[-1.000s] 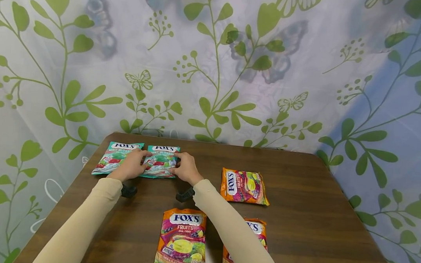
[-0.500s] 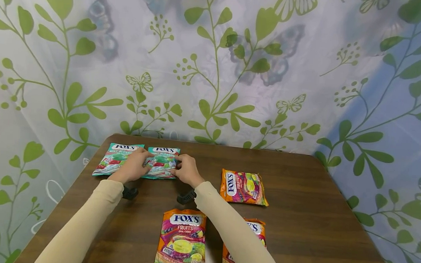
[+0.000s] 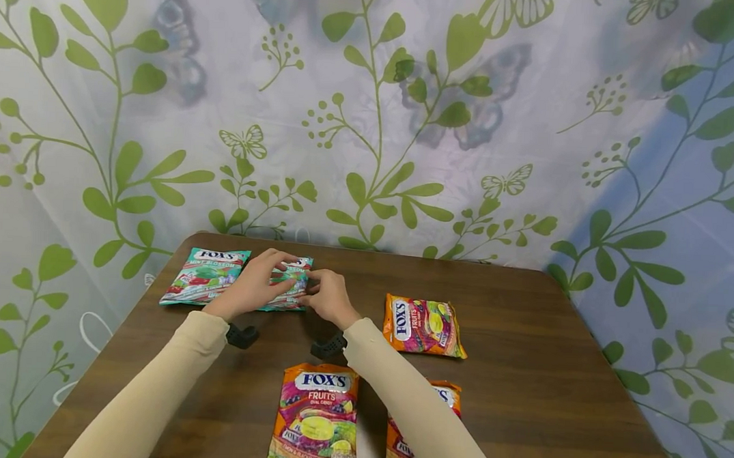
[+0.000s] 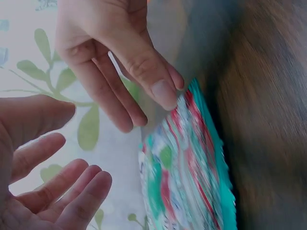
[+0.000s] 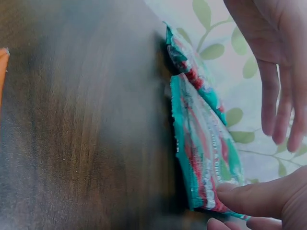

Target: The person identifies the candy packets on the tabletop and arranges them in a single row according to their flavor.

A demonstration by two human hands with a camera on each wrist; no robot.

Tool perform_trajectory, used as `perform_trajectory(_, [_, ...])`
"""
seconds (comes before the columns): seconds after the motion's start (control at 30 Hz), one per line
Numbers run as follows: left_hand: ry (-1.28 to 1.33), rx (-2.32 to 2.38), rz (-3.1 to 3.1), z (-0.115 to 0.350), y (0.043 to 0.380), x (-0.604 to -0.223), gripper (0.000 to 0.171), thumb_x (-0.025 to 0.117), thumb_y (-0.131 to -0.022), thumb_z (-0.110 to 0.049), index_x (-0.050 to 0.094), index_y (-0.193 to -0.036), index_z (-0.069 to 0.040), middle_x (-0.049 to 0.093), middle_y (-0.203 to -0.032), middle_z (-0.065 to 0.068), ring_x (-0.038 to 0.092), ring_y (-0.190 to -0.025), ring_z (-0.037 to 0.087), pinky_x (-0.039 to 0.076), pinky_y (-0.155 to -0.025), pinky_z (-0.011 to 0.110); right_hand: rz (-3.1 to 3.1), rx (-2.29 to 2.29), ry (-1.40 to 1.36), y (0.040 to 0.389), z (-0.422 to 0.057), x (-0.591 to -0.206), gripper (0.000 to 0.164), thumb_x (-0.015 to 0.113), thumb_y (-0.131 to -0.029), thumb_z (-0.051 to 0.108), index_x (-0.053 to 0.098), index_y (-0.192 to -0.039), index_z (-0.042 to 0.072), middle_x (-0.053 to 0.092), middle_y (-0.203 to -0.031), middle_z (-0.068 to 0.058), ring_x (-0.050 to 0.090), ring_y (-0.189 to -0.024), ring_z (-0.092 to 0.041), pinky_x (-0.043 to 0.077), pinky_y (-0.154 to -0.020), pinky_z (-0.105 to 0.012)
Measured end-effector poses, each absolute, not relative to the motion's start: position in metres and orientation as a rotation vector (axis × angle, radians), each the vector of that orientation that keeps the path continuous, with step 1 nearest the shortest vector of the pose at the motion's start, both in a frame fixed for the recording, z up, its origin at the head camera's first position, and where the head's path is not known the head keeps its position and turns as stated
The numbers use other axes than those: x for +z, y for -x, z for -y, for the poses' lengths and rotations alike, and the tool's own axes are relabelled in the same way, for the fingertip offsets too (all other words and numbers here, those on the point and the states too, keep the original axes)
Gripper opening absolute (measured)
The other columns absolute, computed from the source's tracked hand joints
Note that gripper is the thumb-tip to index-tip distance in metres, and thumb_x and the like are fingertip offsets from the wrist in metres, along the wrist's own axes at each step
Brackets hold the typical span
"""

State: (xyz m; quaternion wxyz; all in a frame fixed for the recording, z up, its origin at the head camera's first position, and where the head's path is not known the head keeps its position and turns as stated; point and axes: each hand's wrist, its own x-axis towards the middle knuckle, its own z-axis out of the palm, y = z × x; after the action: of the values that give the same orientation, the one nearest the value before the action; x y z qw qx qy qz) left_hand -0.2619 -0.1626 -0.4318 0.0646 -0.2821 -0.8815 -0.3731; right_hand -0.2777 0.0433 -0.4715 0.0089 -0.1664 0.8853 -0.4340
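Two teal Fox's mint candy packets lie side by side at the table's far left: the outer packet (image 3: 205, 276) and the inner packet (image 3: 285, 300). My left hand (image 3: 255, 287) hovers over the inner packet's left part with spread fingers, holding nothing. At that packet's right edge, my right hand (image 3: 333, 300) has its thumb and index finger apart. Seen from the right wrist, the right thumb (image 5: 249, 197) rests on the packet's corner. In the left wrist view, the left hand (image 4: 48, 177) is apart from the packet (image 4: 182, 177), palm showing. The hands partly hide the inner packet.
On the brown wooden table (image 3: 520, 386), one orange Fox's fruit candy packet (image 3: 425, 326) lies sideways at right. A second orange packet (image 3: 316, 418) lies at the front, beside a third packet (image 3: 401, 452) partly under the right forearm. A leafy patterned curtain (image 3: 396, 121) stands behind.
My left hand has lifted off the inner packet's left edge and shifted right over it, uncovering more of the outer packet. The right hand stays at the right edge.
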Motion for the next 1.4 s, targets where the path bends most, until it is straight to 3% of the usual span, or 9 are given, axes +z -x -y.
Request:
perform_trajectory(0.27, [0.867, -1.217, 2.670, 0.152, 0.257, -0.426, 0.051, 0.068, -0.110, -0.015, 0.053, -0.156, 0.002, 0.053, -0.148, 0.026, 0.060, -0.130, 0.050, 0.056, -0.101, 0.062, -2.761, -1.413, 0.565, 0.268, -0.064, -0.462, 0.064, 0.089, -0.092, 0.004, 0.064, -0.151, -0.001, 0.068, -0.141, -0.025, 0.076, -0.105, -0.038, 0.064, -0.078, -0.038])
perform_trajectory(0.4, [0.865, -1.255, 2.688, 0.151, 0.256, -0.425, 0.054, 0.068, -0.111, -0.021, 0.051, -0.158, 0.000, 0.053, -0.150, 0.024, 0.060, -0.131, 0.047, 0.057, -0.100, 0.060, -2.688, -1.462, 0.567, 0.258, -0.077, -0.456, 0.065, 0.089, -0.092, 0.005, 0.064, -0.152, 0.001, 0.066, -0.146, -0.021, 0.076, -0.109, -0.038, 0.065, -0.084, -0.041])
perform_trajectory(0.53, [0.858, -1.312, 2.704, 0.148, 0.255, -0.426, 0.060, 0.069, -0.111, -0.030, 0.048, -0.161, -0.004, 0.054, -0.153, 0.021, 0.059, -0.133, 0.044, 0.055, -0.104, 0.060, -2.650, -1.480, 0.583, 0.246, -0.093, -0.449, 0.067, 0.089, -0.093, 0.006, 0.063, -0.154, 0.006, 0.069, -0.142, -0.021, 0.077, -0.108, -0.033, 0.064, -0.089, -0.044])
perform_trajectory(0.7, [0.889, -1.370, 2.702, 0.140, 0.251, -0.429, 0.065, 0.070, -0.110, -0.034, 0.045, -0.163, -0.006, 0.055, -0.154, 0.021, 0.059, -0.134, 0.044, 0.050, -0.109, 0.063, -2.688, -1.483, 0.603, 0.234, -0.113, -0.443, 0.069, 0.090, -0.091, 0.006, 0.062, -0.155, 0.008, 0.074, -0.132, -0.017, 0.078, -0.102, -0.029, 0.065, -0.086, -0.043])
perform_trajectory(1.07, [0.898, -1.506, 2.691, 0.107, 0.239, -0.435, 0.057, 0.062, -0.114, -0.036, 0.048, -0.160, -0.007, 0.063, -0.142, 0.018, 0.066, -0.125, 0.034, 0.054, -0.105, 0.057, -2.688, -1.510, 0.572, 0.219, -0.162, -0.433, 0.070, 0.092, -0.092, 0.014, 0.064, -0.156, 0.015, 0.075, -0.132, -0.011, 0.077, -0.106, -0.029, 0.064, -0.086, -0.045])
perform_trajectory(1.4, [1.028, -1.465, 2.799, 0.069, 0.242, -0.441, 0.054, 0.059, -0.115, -0.040, 0.051, -0.157, -0.007, 0.068, -0.135, 0.012, 0.068, -0.121, 0.030, 0.055, -0.105, 0.052, -2.741, -1.415, 0.445, 0.215, -0.215, -0.412, 0.071, 0.091, -0.093, 0.016, 0.062, -0.157, 0.015, 0.072, -0.136, -0.016, 0.074, -0.113, -0.035, 0.063, -0.090, -0.051])
